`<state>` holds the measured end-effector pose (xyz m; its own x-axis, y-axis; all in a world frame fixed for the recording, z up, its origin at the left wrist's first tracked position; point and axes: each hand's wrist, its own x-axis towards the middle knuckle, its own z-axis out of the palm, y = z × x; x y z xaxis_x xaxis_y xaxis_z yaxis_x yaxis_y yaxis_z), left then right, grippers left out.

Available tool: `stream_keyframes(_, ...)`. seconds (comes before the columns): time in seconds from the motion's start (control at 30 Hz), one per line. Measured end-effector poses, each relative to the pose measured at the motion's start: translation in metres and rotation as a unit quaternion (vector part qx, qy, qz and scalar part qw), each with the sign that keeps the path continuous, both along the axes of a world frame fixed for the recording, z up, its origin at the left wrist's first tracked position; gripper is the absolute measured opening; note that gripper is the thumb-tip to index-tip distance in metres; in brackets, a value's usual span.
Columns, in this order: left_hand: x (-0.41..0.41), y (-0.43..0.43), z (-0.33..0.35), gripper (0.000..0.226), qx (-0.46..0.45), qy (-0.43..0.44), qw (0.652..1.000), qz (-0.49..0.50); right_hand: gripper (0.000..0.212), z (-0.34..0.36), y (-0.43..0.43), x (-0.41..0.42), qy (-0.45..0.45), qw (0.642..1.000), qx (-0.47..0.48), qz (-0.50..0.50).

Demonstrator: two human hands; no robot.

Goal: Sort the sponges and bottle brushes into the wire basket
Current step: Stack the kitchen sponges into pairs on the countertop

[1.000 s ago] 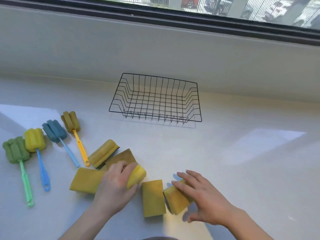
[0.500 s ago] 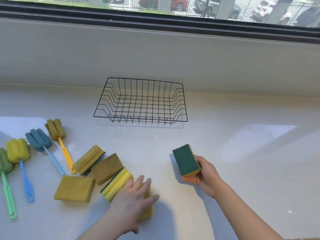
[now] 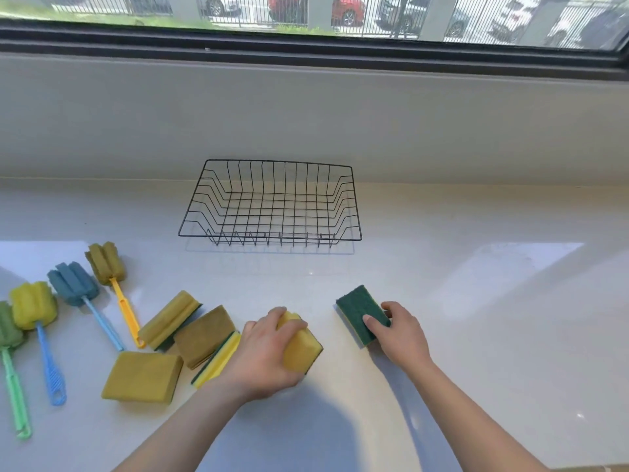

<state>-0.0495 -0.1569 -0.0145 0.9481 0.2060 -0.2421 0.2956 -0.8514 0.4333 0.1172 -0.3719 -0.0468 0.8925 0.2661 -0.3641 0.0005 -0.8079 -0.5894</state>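
Left hand (image 3: 269,356) grips a yellow foam sponge with green backing (image 3: 301,345); right hand (image 3: 400,332) grips a green-faced scouring sponge (image 3: 360,310), both near the black wire basket (image 3: 272,238), which sits farther back. Four more yellow sponges (image 3: 143,376) and four foam-headed bottle brushes (image 3: 73,284) lie to the left on the white counter (image 3: 476,318).

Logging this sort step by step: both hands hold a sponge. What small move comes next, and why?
Probably carry the green-faced sponge in the right hand forward and drop it into the wire basket: the basket holds nothing yet, sits just ahead, and that hand already grips it. The yellow sponge in the left hand can follow.
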Motion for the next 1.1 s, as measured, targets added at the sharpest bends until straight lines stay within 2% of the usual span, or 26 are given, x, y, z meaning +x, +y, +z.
stream_keyframes(0.1,0.012,0.000,0.007,0.081,-0.099,-0.044,0.993,0.056,0.047,0.008,-0.005,-0.003,-0.072,0.997,-0.014,-0.007)
stream_keyframes(0.17,0.019,-0.001,0.011,0.077,-0.184,-0.098,0.974,0.083,0.033,0.021,-0.004,-0.014,-0.146,0.987,0.066,-0.030)
stream_keyframes(0.2,0.021,-0.003,0.013,0.075,-0.220,-0.126,0.963,0.096,0.023,0.028,0.000,-0.022,-0.137,0.979,0.139,-0.054)
stream_keyframes(0.23,0.023,-0.006,0.015,0.073,-0.248,-0.151,0.951,0.106,0.017,0.037,0.006,-0.030,-0.065,0.971,0.214,-0.080)
stream_keyframes(0.27,0.024,-0.012,0.016,0.073,-0.263,-0.172,0.943,0.110,0.021,0.046,0.015,-0.038,0.060,0.951,0.289,-0.097)
stream_keyframes(0.33,0.027,-0.024,0.017,0.073,-0.251,-0.202,0.942,0.095,0.044,0.062,0.028,-0.050,0.309,0.878,0.358,-0.078)
stream_keyframes(0.37,0.028,-0.031,0.018,0.072,-0.237,-0.210,0.945,0.084,0.050,0.066,0.032,-0.052,0.366,0.855,0.365,-0.048)
stream_keyframes(0.4,0.030,-0.035,0.019,0.070,-0.226,-0.214,0.947,0.076,0.052,0.068,0.035,-0.053,0.385,0.843,0.374,-0.031)
stream_keyframes(0.47,0.033,-0.038,0.020,0.070,-0.202,-0.221,0.953,0.055,0.057,0.069,0.037,-0.051,0.347,0.853,0.387,-0.051)
stream_keyframes(0.53,0.033,-0.032,0.019,0.079,-0.166,-0.214,0.962,0.016,0.059,0.068,0.036,-0.044,0.233,0.909,0.339,-0.066)
stream_keyframes(0.6,0.029,-0.020,0.018,0.087,-0.100,-0.188,0.977,-0.003,0.068,0.065,0.026,-0.030,0.028,0.983,0.181,-0.009)
stream_keyframes(0.63,0.026,-0.014,0.017,0.086,-0.055,-0.176,0.983,0.002,0.075,0.061,0.019,-0.023,-0.064,0.993,0.088,0.031)
stream_keyframes(0.7,0.017,-0.001,0.015,0.075,0.039,-0.144,0.988,0.027,0.086,0.050,0.008,-0.013,-0.163,0.982,-0.041,0.082)
stream_keyframes(0.77,0.007,0.010,0.013,0.066,0.111,-0.091,0.989,0.046,0.089,0.037,0.003,-0.010,-0.189,0.973,-0.096,0.092)
stream_keyframes(0.87,-0.006,0.020,0.006,0.061,0.174,-0.048,0.982,0.061,0.090,0.017,0.004,-0.010,-0.206,0.966,-0.119,0.098)
stream_keyframes(0.97,-0.012,0.021,0.006,0.056,0.205,-0.026,0.977,0.056,0.091,0.008,0.007,-0.010,-0.204,0.969,-0.110,0.088)
stream_keyframes(1.1,-0.017,0.021,0.009,0.054,0.204,0.046,0.975,0.081,0.090,0.006,0.012,-0.014,-0.217,0.968,-0.104,0.074)
